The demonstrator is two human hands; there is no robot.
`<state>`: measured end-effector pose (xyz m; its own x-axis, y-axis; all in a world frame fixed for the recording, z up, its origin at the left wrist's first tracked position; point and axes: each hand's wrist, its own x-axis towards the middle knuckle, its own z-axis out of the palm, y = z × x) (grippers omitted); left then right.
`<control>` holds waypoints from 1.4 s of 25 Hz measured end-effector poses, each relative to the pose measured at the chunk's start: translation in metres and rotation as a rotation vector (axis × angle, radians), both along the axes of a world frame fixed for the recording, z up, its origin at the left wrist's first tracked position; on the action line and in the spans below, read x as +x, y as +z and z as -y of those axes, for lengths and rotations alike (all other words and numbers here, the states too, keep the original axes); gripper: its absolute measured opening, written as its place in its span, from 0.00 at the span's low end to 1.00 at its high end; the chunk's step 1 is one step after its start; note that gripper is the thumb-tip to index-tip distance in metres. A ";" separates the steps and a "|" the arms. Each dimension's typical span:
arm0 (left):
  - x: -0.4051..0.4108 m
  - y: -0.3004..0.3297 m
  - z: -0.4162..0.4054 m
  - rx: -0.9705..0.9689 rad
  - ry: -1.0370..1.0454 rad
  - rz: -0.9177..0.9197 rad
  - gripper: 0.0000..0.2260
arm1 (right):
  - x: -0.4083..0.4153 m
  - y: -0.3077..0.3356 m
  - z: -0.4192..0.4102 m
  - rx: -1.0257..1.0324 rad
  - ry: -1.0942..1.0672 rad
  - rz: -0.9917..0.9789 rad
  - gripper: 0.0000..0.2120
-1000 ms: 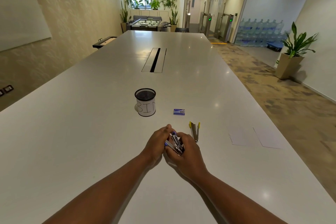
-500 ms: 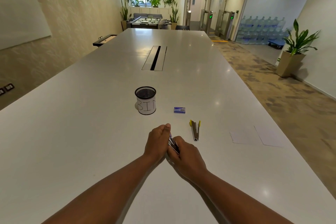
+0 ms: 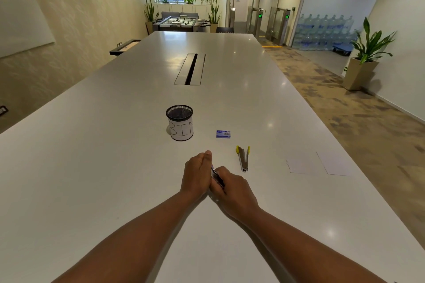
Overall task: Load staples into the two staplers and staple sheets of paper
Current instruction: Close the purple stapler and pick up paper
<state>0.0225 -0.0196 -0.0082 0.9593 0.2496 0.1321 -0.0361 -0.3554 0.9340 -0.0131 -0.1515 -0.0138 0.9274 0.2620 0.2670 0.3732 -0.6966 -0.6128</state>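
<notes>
A small blue and metal stapler (image 3: 216,176) is squeezed between both my hands near the table's middle front, mostly hidden by them. My left hand (image 3: 196,173) grips its left side with the thumb pointing up. My right hand (image 3: 232,187) curls round it from the right. A second stapler (image 3: 243,158) with yellow ends lies hinged wide apart on the table, just right of my hands. A blue staple box (image 3: 223,134) sits beyond it. Two white paper sheets (image 3: 301,165) (image 3: 332,163) lie flat to the right.
A black mesh cup (image 3: 180,125) with a paper label reading BIN stands left of the staple box. A cable slot (image 3: 190,69) is set into the white table (image 3: 92,167) farther back. The table's right edge runs beside the patterned floor.
My hands have pressed closer together around the blue stapler, hiding more of it than a second ago. The other items lie where they were.
</notes>
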 end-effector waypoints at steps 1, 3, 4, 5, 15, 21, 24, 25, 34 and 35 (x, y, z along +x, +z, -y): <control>-0.001 0.000 0.000 -0.012 -0.001 0.000 0.21 | -0.001 0.000 0.000 -0.003 -0.002 -0.002 0.16; -0.003 -0.003 -0.002 -0.086 -0.028 -0.006 0.21 | -0.002 0.001 -0.001 -0.008 -0.009 -0.004 0.16; -0.005 -0.003 -0.002 -0.138 -0.059 -0.004 0.21 | -0.002 0.002 -0.001 -0.004 -0.022 0.000 0.15; -0.007 -0.003 -0.003 -0.181 -0.089 0.004 0.20 | -0.002 0.002 -0.001 -0.001 -0.038 0.008 0.14; -0.017 -0.004 0.032 -0.292 -0.113 0.132 0.14 | -0.001 0.012 0.055 0.170 -0.412 -0.006 0.06; -0.010 -0.001 0.119 0.003 -0.425 0.135 0.08 | 0.013 0.024 0.144 0.216 -0.682 0.007 0.10; 0.009 0.004 0.160 0.157 -0.533 0.132 0.08 | 0.014 0.018 0.183 0.355 -0.741 -0.026 0.10; 0.018 0.005 0.170 0.198 -0.553 0.163 0.12 | 0.013 0.016 0.191 0.432 -0.758 -0.033 0.11; 0.083 -0.006 0.207 0.722 -0.696 -0.044 0.42 | 0.014 0.014 0.208 0.780 -0.742 -0.078 0.08; 0.081 -0.010 0.205 0.682 -0.687 -0.012 0.40 | 0.013 0.014 0.209 0.786 -0.745 -0.077 0.09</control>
